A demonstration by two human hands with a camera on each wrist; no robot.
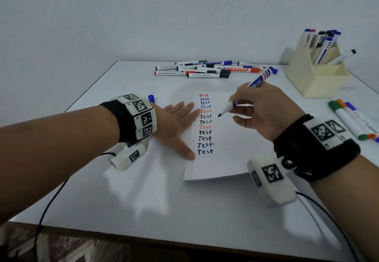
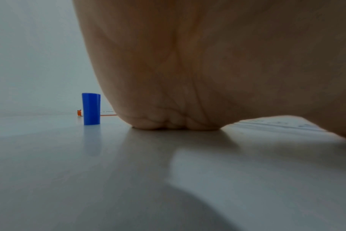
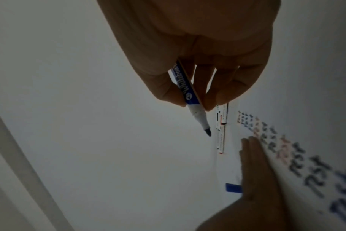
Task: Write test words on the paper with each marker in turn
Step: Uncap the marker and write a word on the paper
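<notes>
Right hand (image 1: 264, 109): pinches an uncapped blue marker (image 1: 246, 95), tip down, apparently just above the paper.
Left hand (image 1: 176, 122): flat, fingers straight, pressing the paper's left edge.
Paper (image 1: 227, 138): mid-table, a column of "Test" words in red, blue and black along its left side.
Blue cap (image 2: 91, 109): upright on the table (image 1: 143, 190), beside the left hand.
Other markers (image 1: 205, 69): loose heap near the far edge.
Holder (image 1: 313, 64): far right corner, holding markers.

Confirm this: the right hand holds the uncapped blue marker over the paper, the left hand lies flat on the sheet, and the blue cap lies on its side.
Wrong on the cap: the blue cap stands upright on the table, as the left wrist view shows. The rest holds.
</notes>
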